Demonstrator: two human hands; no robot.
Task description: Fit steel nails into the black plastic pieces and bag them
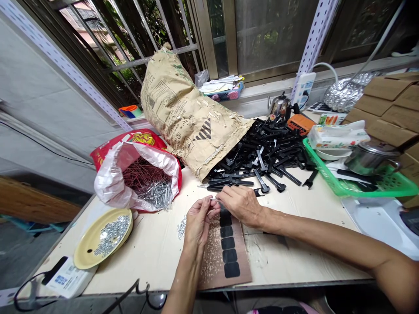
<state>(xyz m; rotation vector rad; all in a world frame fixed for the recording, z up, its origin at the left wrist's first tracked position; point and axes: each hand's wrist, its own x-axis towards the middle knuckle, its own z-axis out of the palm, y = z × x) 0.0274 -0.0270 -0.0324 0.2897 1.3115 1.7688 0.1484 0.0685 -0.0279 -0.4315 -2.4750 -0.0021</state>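
Several black pads run in a column up a brown board at the near edge of the worktop. Over the board's far end the two hands meet. The left hand has its grip pinched on a thin metal pin, and the right hand closes its fingertips on the other end of the same pin, so the pin is held in the air between them, just above the board. A black piece pokes out past the right knuckles; I cannot tell whether that hand holds it too.

Just left of the left hand lies a small scatter of silver bits, and further left a yellow plate holds more of them. Beyond the plate a red-and-white bag gapes open, full of red and silver pins.

Behind the hands a large heap of black plastic parts spills from a torn paper sack — loose and unsorted. No stack of finished pieces shows anywhere, so by my reading nearly all of the work lies ahead, with one pin in hand.

To the right a green basket carries a steel pot. A kettle and cardboard boxes stand at the back.
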